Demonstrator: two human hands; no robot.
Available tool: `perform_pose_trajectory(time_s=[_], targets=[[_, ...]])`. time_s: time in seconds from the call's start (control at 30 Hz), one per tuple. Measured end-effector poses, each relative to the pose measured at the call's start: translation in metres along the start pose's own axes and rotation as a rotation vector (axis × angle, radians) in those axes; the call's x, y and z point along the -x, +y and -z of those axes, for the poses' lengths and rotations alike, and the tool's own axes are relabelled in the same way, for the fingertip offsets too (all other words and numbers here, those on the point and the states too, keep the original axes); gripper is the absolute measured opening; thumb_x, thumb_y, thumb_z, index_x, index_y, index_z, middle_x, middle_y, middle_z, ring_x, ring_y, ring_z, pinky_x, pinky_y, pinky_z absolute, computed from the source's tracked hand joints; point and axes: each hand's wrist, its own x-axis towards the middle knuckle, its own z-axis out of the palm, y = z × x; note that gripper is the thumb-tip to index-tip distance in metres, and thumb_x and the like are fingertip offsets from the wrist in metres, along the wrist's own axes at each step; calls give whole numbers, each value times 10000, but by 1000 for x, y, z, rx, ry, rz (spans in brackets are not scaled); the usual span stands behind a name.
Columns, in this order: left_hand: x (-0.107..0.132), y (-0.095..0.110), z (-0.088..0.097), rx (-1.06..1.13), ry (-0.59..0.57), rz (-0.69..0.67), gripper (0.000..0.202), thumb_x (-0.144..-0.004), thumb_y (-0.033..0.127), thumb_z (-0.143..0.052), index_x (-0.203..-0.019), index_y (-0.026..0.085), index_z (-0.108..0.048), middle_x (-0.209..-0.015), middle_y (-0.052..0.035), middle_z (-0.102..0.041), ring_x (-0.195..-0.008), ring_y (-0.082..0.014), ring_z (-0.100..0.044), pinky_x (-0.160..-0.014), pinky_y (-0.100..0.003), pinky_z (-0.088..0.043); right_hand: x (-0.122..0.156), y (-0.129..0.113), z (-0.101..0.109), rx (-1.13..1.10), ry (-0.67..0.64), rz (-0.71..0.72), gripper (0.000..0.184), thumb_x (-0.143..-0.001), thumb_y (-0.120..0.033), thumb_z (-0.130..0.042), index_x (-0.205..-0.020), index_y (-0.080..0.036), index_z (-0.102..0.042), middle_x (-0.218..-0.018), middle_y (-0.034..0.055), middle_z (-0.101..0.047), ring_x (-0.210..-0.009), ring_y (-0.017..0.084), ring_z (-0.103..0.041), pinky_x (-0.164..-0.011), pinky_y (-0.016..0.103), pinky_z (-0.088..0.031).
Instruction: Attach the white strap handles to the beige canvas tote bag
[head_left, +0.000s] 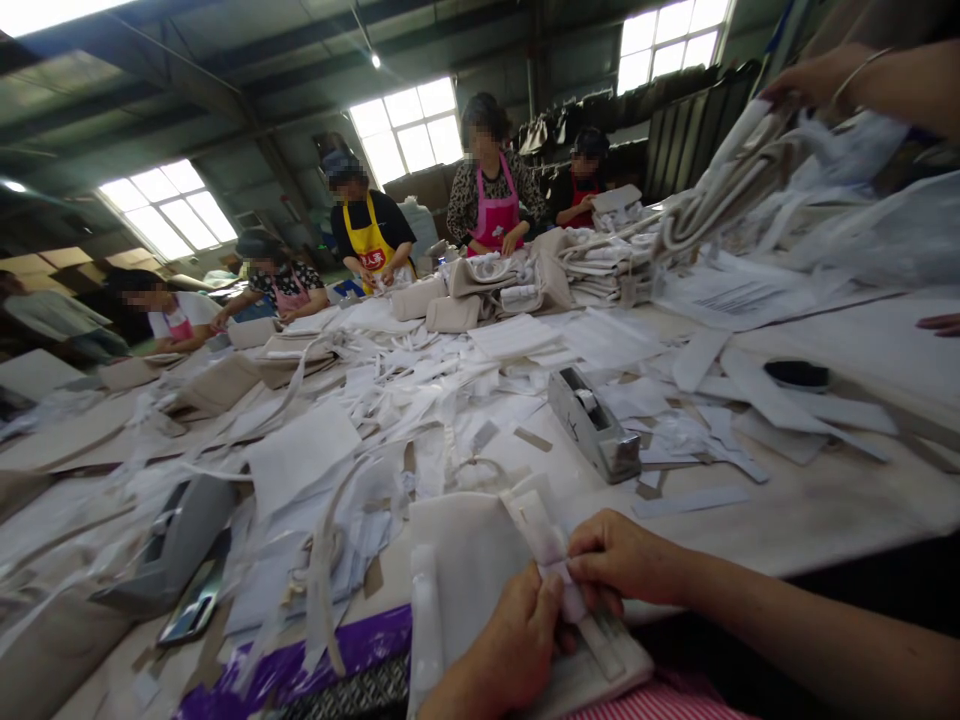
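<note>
L hand (517,640): pinches the strip (538,532) low down.
R hand (622,560): pinches same strip, just above.
Strip: lies on the bag (457,560), near edge of worktop (810,510).
Tip: prob. best to keep strip flat & straight.

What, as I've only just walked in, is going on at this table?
The left hand and right hand pinch a white strap lying on a pale cloth bag at the near edge of the table. A tape dispenser sits beyond among paper scraps. Across it, people in aprons stand working.
</note>
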Motion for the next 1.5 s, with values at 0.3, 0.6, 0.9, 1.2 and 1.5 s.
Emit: perform_pose_trajectory(time_s=[0.3,0.6,0.9,1.2,1.5], targets=[[1,10,-2,-122,29,-54,505,-1016,518,-242,-1000,153,-590,-809,-43,-574,-671,-158,-528,-682,-296,-476,-3,6,-5,-80,56,-83,206,-720,-331,-608,-598,-165,-600,-534,-7,-671,-333,69,-517,-307,151,-324],[-3,12,-3,-173,92,-28,424,-1015,457,-288,-935,166,-586,-744,-26,-589,-618,-151,-526,-646,-283,-462,-3,6,-17,10,174,-120,147,-701,-277,-531,-593,-188,-577,-502,-25,-641,-322,80,-504,-299,160,-334],[-6,10,-8,-129,159,-22,391,-1006,448,-329,-876,176,-578,-702,-11,-591,-572,-138,-513,-554,-253,-400,12,-3,-23,-47,187,-67,239,-800,-355,-546,-664,-170,-610,-483,-45,-560,-354,73,-453,-345,166,-336],[-9,8,-12,-213,205,-51,380,-989,403,-348,-859,167,-616,-764,-54,-657,-660,-166,-551,-660,-277,-429,9,6,-30,-95,264,-142,299,-788,-447,-590,-663,-175,-587,-458,-51,-520,-336,61,-389,-346,175,-276],[-18,-18,-10,-309,296,-24,537,-946,622,-351,-811,179,-621,-716,-73,-647,-696,-207,-597,-642,-280,-465,23,-28,58,386,834,265,284,-838,-391,-530,-911,-203,-729,-788,29,-708,-737,188,-633,-673,273,-479]])
